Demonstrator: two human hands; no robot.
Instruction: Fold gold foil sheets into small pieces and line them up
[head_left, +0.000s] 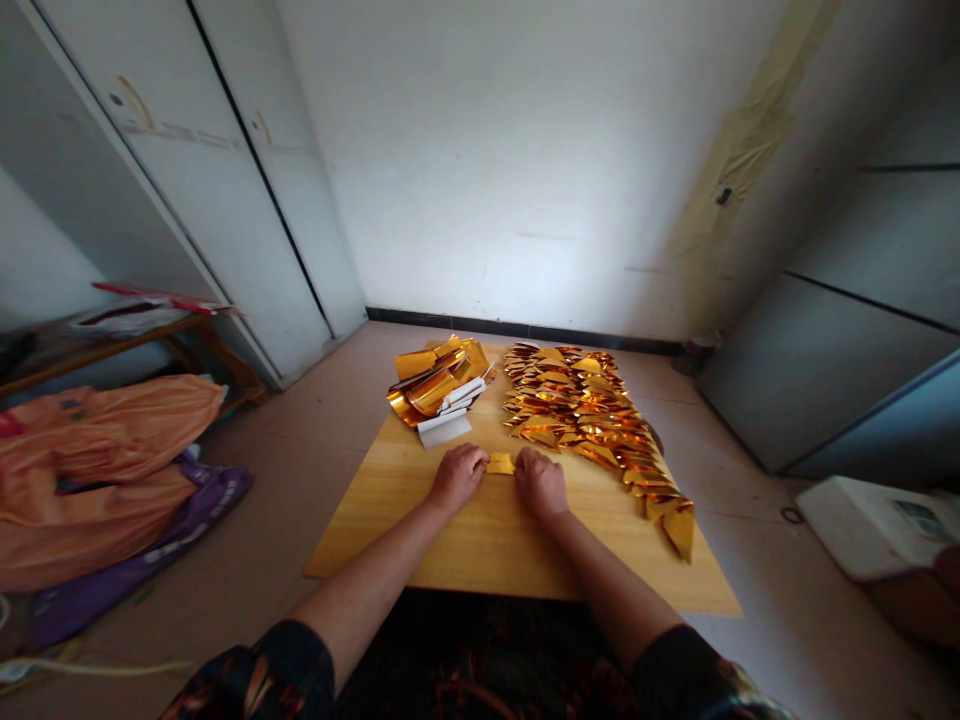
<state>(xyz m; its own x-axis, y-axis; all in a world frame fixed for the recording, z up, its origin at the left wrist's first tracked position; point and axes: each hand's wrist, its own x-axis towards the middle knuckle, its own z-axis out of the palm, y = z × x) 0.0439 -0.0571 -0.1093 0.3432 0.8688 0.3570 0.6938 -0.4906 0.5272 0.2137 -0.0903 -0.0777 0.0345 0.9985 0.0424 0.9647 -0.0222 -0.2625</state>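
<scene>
A small piece of gold foil paper (501, 463) stretches between my two hands, just above or on the wooden board (480, 540). My left hand (459, 474) is closed on its left end, fingers pinched together. On the other end, my right hand (541, 482) is closed in the same way. Both thumbs and fingertips partly cover the paper's ends. Beyond my left hand lies a loose pile of gold foil sheets (442, 385), some with white sides showing. Past my right hand, rows of folded gold foil pieces (574, 400) lie packed together along the board's right side.
Grey cabinets (247, 170) stand at the left, beside a low wooden shelf (172, 328). Orange and purple bags (112, 460) lie on the floor at left. To the right are a large grey cabinet or fridge (847, 330) and a white box-like device (870, 525). A white wall (510, 170) rises behind.
</scene>
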